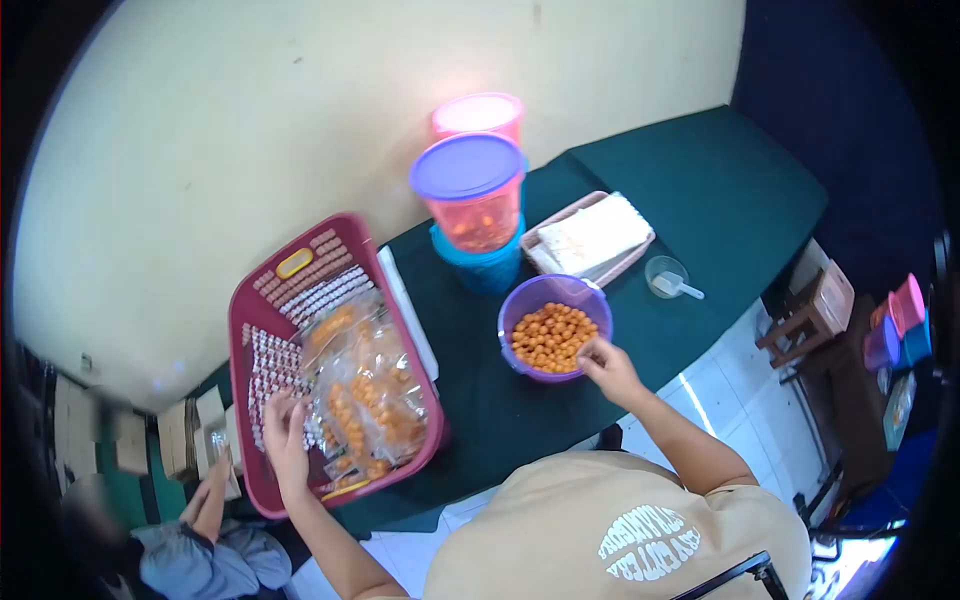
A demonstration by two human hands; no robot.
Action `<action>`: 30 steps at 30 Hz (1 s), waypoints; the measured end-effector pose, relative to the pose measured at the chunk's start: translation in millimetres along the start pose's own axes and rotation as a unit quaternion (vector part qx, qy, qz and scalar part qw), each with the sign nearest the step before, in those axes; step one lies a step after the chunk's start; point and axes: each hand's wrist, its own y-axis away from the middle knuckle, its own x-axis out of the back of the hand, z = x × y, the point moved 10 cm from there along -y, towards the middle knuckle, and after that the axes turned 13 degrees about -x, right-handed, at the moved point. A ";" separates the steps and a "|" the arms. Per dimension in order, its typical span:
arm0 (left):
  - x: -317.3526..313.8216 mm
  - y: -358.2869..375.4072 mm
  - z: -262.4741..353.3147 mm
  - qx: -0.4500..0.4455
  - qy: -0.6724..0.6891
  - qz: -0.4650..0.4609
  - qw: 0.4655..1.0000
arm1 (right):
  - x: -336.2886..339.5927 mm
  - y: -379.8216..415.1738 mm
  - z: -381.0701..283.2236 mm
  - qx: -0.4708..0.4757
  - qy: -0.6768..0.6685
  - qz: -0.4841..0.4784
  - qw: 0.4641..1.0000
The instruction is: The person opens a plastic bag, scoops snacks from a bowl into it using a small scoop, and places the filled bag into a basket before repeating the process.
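Note:
A purple bucket (555, 283) full of small round orange-brown snack balls (552, 335) stands on the dark green table. My right hand (608, 370) is at its near right rim, thumb and fingertips pinched together; whether anything is between them is hidden. To the left, a maroon plastic basket (436, 415) holds several clear bags of snack balls (375, 400). Over the basket's left side hangs my left hand (287, 440), thumb and fingers apart, with nothing visible in it. It is beside the bags.
Stacked tubs with a purple lid (467, 166) stand by the wall. Beside them are a pink tray (624, 265) with white sheets and a small cup (663, 272) with a white spoon. Another person's hand (210, 495) is at lower left. A wooden stool (810, 305) stands right.

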 end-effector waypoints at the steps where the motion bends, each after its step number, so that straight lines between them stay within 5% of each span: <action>1: -2.6 5.1 14.8 -0.030 0.052 0.043 0.997 | 22.8 -9.3 13.7 -0.004 -0.106 0.012 0.994; 5: -55.3 37.3 51.8 -0.108 0.062 0.123 0.985 | 101.3 -32.7 17.2 0.010 -0.095 0.057 0.994; 7: -102.2 55.9 89.0 -0.188 0.188 0.199 0.943 | 124.9 -54.6 27.9 -0.007 -0.033 0.074 0.997; 9: -170.8 52.1 135.8 -0.252 0.131 0.101 0.953 | 137.3 -86.4 40.9 -0.009 0.021 0.075 0.997; 12: -264.2 54.0 124.4 -0.011 0.206 -0.134 0.969 | 142.8 -137.5 46.9 -0.022 0.080 0.078 0.993; 16: -330.1 71.1 142.7 0.073 0.234 -0.288 0.926 | 116.3 -177.6 15.1 0.121 0.255 0.056 0.958; 20: -351.2 70.7 137.5 0.119 0.207 -0.163 0.957 | 83.7 -218.5 27.3 0.194 0.359 0.025 0.913; 22: -360.0 76.4 138.5 0.131 0.208 -0.135 0.960 | 78.5 -223.3 24.6 0.295 0.413 0.099 0.856; 26: -367.6 99.6 140.5 0.164 0.230 -0.107 0.953 | 65.5 -254.1 48.2 0.258 0.423 -0.031 0.868; 30: -363.5 121.3 130.1 0.225 0.219 -0.061 0.948 | 72.4 -259.0 51.7 0.258 0.396 -0.043 0.880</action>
